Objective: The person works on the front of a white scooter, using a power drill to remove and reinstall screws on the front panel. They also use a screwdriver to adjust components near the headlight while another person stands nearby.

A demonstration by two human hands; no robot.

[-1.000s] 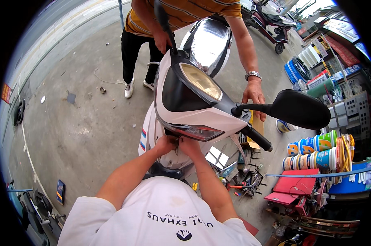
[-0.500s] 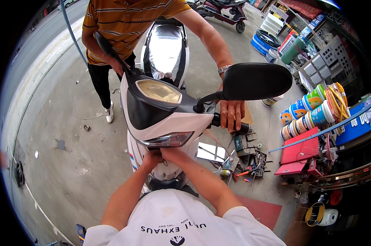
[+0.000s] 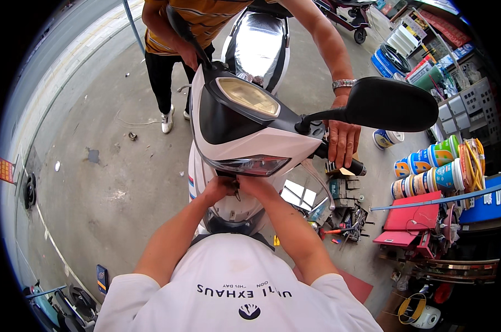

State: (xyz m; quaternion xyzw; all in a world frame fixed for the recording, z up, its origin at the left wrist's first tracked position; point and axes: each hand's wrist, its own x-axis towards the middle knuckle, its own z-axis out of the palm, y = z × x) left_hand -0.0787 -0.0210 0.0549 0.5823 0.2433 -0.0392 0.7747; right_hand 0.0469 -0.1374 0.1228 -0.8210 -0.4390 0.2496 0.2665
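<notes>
Your left hand (image 3: 220, 189) and right hand (image 3: 254, 186) are close together beneath the front lamp (image 3: 257, 165) of the white scooter (image 3: 234, 148), which faces you; what they clamp, I cannot tell. Beyond, a co-worker's hand (image 3: 343, 137) rests over the black handlebar grip (image 3: 357, 166).

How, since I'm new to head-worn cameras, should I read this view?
No robot arms here: a person works bare-handed. The view comes from a fisheye camera on that person's head, hence the curved edges. The left hand and right hand are close together beneath the front lamp of a white motor scooter; what they grip is too hidden to tell. Opposite, someone in a striped shirt rests a hand over the handlebar grip. On the ground at right lie hand tools; beyond are colourful plastic buckets.
</notes>
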